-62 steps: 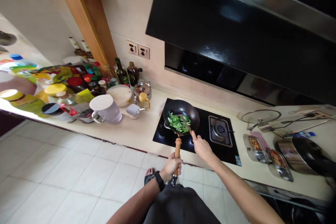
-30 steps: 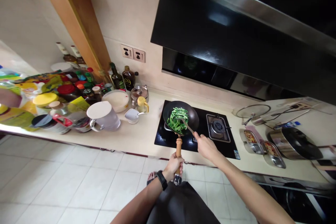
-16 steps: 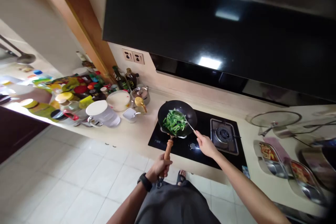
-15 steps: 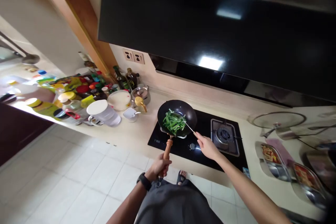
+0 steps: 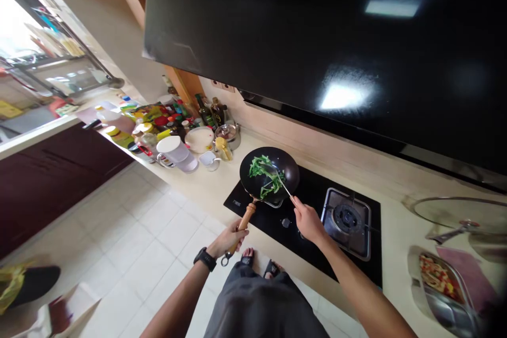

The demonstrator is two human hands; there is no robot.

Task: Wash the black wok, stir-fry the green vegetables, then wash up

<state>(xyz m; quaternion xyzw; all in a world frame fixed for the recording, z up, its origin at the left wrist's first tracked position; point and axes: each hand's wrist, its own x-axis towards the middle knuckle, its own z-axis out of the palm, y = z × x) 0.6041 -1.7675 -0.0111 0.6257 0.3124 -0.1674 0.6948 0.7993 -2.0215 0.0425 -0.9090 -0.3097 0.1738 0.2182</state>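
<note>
A black wok (image 5: 291, 168) sits over the near-left burner of the black gas hob (image 5: 312, 190). My left hand (image 5: 228, 239) is closed around its wooden handle (image 5: 249, 213). In the wok, chopped green vegetables (image 5: 259, 165) are spread in an arc, with dark bottom showing between them. My right hand (image 5: 309, 220) grips a thin-handled spatula (image 5: 285, 188) at the wok's right rim. The spatula's head lies among the greens and is only partly visible.
A burner (image 5: 346, 217) stands uncovered on the right. Beyond it are a glass lid (image 5: 455, 211) and a metal dish of food (image 5: 439, 277). Left of the wok stand a white pitcher (image 5: 176, 153), a small bowl (image 5: 208, 160) and several bottles. The range hood (image 5: 253, 26) overhangs.
The greens went from a heap in the middle to a spread arc with a gap. The wok's handle and my left hand shifted slightly left and up. The camera view has turned.
</note>
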